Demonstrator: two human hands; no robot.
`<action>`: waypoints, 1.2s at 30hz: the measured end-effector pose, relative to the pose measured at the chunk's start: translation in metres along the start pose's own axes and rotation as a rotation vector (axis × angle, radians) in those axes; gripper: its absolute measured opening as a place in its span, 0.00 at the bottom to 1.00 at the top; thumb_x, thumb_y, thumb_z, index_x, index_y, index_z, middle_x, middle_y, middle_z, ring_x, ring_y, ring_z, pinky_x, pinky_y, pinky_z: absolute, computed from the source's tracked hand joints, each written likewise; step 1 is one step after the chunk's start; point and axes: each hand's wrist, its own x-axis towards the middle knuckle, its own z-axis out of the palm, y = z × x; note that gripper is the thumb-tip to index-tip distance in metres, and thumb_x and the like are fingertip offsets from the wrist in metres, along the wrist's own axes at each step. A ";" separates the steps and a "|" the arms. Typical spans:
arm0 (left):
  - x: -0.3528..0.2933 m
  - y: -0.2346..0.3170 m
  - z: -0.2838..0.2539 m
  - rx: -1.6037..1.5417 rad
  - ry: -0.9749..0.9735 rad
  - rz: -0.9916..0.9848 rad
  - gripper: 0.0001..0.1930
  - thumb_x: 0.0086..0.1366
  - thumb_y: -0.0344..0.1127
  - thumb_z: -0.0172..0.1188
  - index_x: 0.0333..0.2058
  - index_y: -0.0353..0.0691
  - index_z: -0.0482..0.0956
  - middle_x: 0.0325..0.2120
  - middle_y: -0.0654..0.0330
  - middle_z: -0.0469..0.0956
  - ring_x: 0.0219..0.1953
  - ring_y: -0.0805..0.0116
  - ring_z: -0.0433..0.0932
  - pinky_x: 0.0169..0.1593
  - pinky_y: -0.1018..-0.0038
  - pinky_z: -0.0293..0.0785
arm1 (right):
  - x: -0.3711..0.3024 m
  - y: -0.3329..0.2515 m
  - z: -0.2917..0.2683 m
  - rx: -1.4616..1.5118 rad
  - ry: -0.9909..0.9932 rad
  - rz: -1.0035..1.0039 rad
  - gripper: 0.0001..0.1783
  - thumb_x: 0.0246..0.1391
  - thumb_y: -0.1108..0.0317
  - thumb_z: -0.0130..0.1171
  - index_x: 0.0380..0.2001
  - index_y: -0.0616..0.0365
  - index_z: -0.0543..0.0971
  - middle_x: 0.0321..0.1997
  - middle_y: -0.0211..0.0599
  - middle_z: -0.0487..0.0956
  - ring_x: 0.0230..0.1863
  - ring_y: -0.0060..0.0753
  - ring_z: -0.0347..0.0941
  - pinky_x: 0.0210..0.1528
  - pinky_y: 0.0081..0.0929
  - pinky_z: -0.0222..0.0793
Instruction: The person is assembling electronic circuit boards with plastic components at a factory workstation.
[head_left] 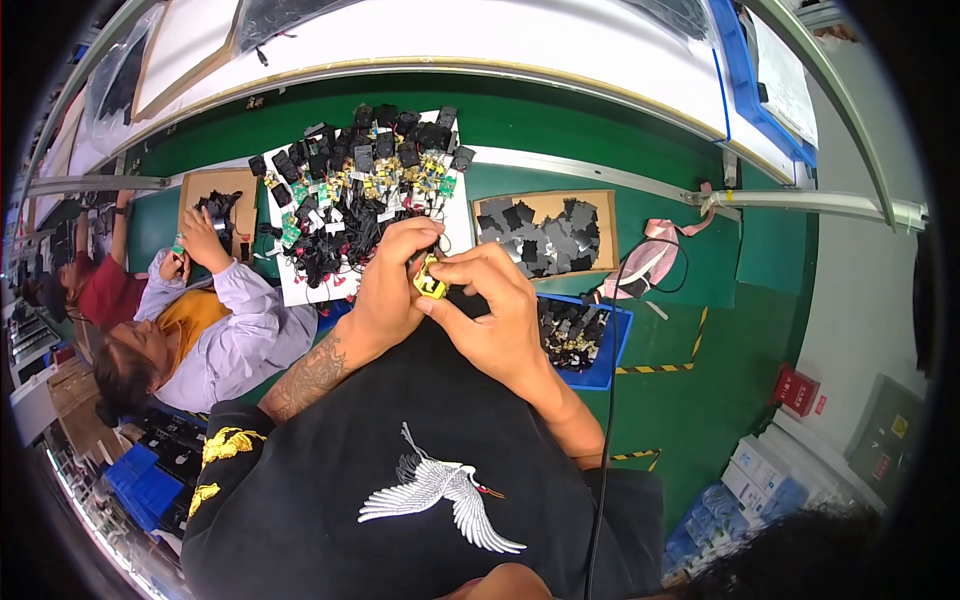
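Currently in hands: small yellow part [430, 279] with dark openings, up in front of the chest, between both hands.
Left hand [392, 275]: fingers closed on yellow part from its left side; fingertips partly hidden, exact contact unclear. Tattooed forearm behind it.
Right hand [490, 300]: thumb and forefinger pinch yellow part from the right; other fingers curled.
White board [461, 215]: lies on green surface [715, 265], just beyond the hands; carries the pile.
Pile [350, 195]: black housings, yellow pieces, small green circuit boards, black cables, some red tips; heaped, overlapping.
Cardboard tray [614, 235]: right of white board, on surface; flat black and grey pieces [540, 238] spread inside.
Blue bin [622, 345]: nearer the person than cardboard tray, by the right forearm; mixed black and yellow small parts inside.
Pink item [648, 262]: right of cardboard tray, cloth-like, with strap.
Black cable [610, 400]: runs down past blue bin, beside right forearm.
Co-worker [235, 345]: at left, pale lilac jacket over yellow top; one hand near a small green circuit board [178, 243].
Cardboard box [192, 190]: left of white board, black items inside, partly behind co-worker's hand.
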 end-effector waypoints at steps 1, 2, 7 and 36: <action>0.001 0.001 0.000 0.050 0.007 0.076 0.28 0.59 0.15 0.63 0.56 0.35 0.64 0.50 0.41 0.75 0.50 0.46 0.79 0.50 0.61 0.80 | 0.000 0.001 0.002 0.011 0.019 0.001 0.19 0.43 0.74 0.79 0.41 0.59 0.85 0.42 0.39 0.83 0.40 0.33 0.80 0.38 0.26 0.76; 0.001 0.000 0.000 0.051 0.004 0.078 0.28 0.59 0.15 0.63 0.56 0.35 0.64 0.50 0.41 0.75 0.50 0.46 0.79 0.50 0.61 0.80 | 0.000 0.002 0.003 0.022 0.036 -0.001 0.19 0.43 0.75 0.79 0.41 0.59 0.85 0.42 0.39 0.83 0.39 0.33 0.80 0.38 0.26 0.76; 0.001 0.005 0.001 0.098 -0.032 0.104 0.32 0.53 0.17 0.68 0.56 0.34 0.65 0.48 0.41 0.75 0.48 0.43 0.79 0.48 0.60 0.81 | -0.006 0.001 0.005 0.080 0.095 -0.012 0.19 0.42 0.77 0.79 0.40 0.61 0.84 0.41 0.39 0.81 0.36 0.31 0.79 0.39 0.26 0.76; -0.012 -0.005 0.016 0.076 0.089 0.157 0.30 0.59 0.19 0.68 0.55 0.38 0.62 0.49 0.41 0.73 0.46 0.50 0.79 0.48 0.62 0.80 | -0.010 -0.007 0.003 0.032 0.132 -0.141 0.16 0.51 0.77 0.73 0.44 0.62 0.84 0.42 0.42 0.79 0.39 0.33 0.79 0.41 0.26 0.76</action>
